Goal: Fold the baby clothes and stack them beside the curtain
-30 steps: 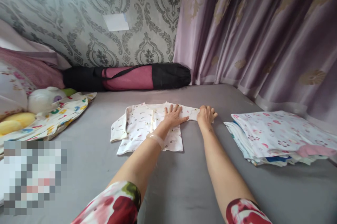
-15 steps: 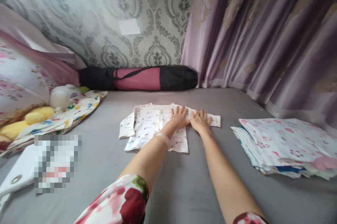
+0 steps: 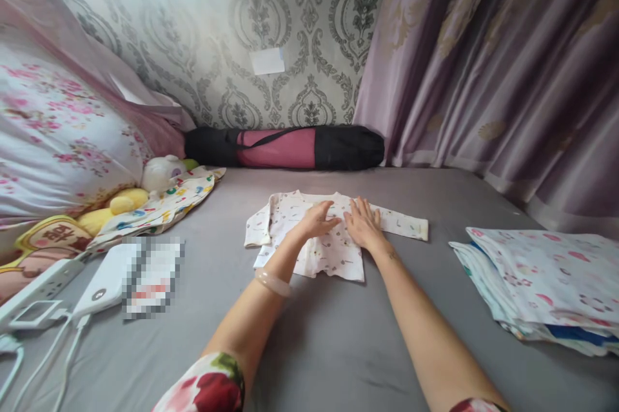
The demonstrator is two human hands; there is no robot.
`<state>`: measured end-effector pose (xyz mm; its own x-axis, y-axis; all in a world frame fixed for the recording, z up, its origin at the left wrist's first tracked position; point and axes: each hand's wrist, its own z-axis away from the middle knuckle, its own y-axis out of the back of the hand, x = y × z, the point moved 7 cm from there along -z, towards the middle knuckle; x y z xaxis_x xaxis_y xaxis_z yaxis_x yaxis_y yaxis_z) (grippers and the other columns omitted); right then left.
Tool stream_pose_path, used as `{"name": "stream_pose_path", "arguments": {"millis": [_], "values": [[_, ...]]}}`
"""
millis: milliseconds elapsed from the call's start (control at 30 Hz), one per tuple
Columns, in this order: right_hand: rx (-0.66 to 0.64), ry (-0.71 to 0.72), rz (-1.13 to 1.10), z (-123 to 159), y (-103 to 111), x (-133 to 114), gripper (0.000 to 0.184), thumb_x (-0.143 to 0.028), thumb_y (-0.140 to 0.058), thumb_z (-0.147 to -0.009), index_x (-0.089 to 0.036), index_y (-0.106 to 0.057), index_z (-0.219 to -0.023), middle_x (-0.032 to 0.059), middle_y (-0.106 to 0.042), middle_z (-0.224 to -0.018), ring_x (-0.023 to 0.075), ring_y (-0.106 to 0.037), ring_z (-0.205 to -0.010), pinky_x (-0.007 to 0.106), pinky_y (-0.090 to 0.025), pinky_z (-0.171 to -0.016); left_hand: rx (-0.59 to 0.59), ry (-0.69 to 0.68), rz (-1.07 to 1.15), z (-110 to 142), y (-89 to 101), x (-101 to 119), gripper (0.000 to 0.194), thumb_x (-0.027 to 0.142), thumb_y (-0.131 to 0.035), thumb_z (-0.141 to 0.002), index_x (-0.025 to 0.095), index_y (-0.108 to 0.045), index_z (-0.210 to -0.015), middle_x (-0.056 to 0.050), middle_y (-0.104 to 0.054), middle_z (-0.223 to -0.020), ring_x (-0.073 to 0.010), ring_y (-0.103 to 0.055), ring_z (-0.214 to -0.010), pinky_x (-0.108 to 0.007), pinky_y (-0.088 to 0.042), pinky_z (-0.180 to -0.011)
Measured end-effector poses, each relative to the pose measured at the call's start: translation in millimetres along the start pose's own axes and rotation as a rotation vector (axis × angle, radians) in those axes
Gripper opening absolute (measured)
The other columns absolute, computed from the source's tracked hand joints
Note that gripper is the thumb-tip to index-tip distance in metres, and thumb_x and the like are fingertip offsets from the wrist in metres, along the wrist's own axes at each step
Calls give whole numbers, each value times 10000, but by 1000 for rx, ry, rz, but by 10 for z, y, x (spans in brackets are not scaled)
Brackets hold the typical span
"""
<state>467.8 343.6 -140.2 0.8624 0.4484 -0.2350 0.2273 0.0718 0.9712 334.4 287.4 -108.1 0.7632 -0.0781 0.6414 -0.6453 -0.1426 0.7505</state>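
Note:
A small white printed baby shirt [image 3: 290, 218] lies flat on the grey bed sheet [image 3: 338, 334], its sleeves spread to both sides. My left hand [image 3: 316, 220] rests on the middle of the shirt with the fingers stretched out and slightly curled. My right hand [image 3: 363, 225] lies flat beside it on the shirt's right half, fingers spread. The right sleeve [image 3: 406, 227] reaches out past my right hand. A pale bangle [image 3: 273, 283] sits on my left wrist.
A stack of folded printed cloths [image 3: 536, 280] lies at the right. A black and pink rolled bag [image 3: 285, 147] lies along the wallpapered wall. Floral pillows [image 3: 58, 135], soft toys [image 3: 123, 202] and a power bank with cables [image 3: 101, 283] are at the left. Purple curtains [image 3: 483, 64] hang at the right.
My right hand slid left along the sleeve onto the shirt's body beside my left hand. The view swung left, showing more pillows and the power bank.

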Motion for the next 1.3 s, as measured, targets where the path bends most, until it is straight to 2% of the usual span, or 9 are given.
{"name": "stream_pose_path", "arguments": {"millis": [233, 400, 567, 700, 867, 967, 1100, 1200, 1300], "values": [[-31, 89, 81, 51, -187, -157, 624, -438, -208, -997, -79, -291, -1501, 119, -212, -1589, 247, -144, -1467, 487, -102, -1180, 62, 171, -43, 567, 600, -411, 511, 359, -610, -814, 165, -554, -1284, -136, -631, -1240, -283, -602, -1116, -375, -479, -943], [29, 113, 133, 66, -132, -177, 592, -409, -221, -1000, -103, -307, -1499, 130, -233, -1582, 262, -161, -1464, 508, -109, -1173, 145, 251, -9, 735, 870, -657, 424, 338, -639, -783, 205, -591, -1183, -98, -639, -1202, -249, -603, -1104, -355, -472, -951], [69, 241, 102, 159, -46, -447, 589, -396, -176, -1002, -114, -316, -1500, 126, -199, -1593, 252, -122, -1474, 497, -90, -1183, 134, 345, -161, 889, 1146, -837, 284, 230, -585, -769, 168, -618, -1044, -89, -655, -1068, -227, -607, -1024, -333, -475, -915], [-94, 302, 46, 208, -191, -582, 619, -449, -183, -993, -126, -315, -1504, 128, -215, -1588, 253, -150, -1470, 473, -130, -1185, -84, 468, -179, 1051, 1172, -1002, 401, 157, -566, -712, 170, -601, -1112, -92, -640, -1139, -213, -608, -1033, -282, -482, -871], [-132, 305, 3, 170, -257, -536, 629, -453, -164, -985, -122, -335, -1492, 117, -246, -1580, 229, -162, -1468, 462, -116, -1194, -265, 527, -305, 1140, 1082, -1069, 487, 264, -671, -641, 219, -610, -1122, -103, -571, -1249, -264, -548, -1138, -312, -482, -888], [-160, 267, -49, 101, -232, -480, 618, -454, -172, -980, -138, -390, -1463, 104, -282, -1568, 221, -197, -1461, 456, -147, -1193, -256, 513, -336, 1120, 1072, -1084, 505, 302, -706, -606, 222, -617, -1096, -98, -560, -1250, -270, -512, -1177, -316, -469, -923], [-160, 229, -85, -46, -89, -468, 594, -469, -243, -965, -149, -473, -1409, 112, -423, -1494, 258, -367, -1388, 441, -263, -1155, -216, 530, -255, 1108, 1093, -1197, 352, 246, -662, -625, 234, -662, -977, -68, -605, -1183, -236, -564, -1083, -281, -481, -845], [-110, 192, -85, -176, 73, -554, 560, -476, -279, -959, -175, -534, -1358, 111, -559, -1379, 283, -506, -1276, 422, -361, -1083, -172, 523, -151, 1102, 1115, -1266, 230, 190, -630, -619, 219, -681, -842, -40, -669, -948, -196, -613, -870, -249, -466, -700], [-57, 189, -72, -280, 187, -787, 512, -437, -315, -955, -191, -572, -1323, 100, -619, -1307, 281, -556, -1215, 377, -407, -1020, -51, 503, 41, 1098, 1186, -1301, 103, 198, -620, -629, 202, -657, -724, 3, -612, -649, -155, -564, -627, -239, -402, -555]]}}
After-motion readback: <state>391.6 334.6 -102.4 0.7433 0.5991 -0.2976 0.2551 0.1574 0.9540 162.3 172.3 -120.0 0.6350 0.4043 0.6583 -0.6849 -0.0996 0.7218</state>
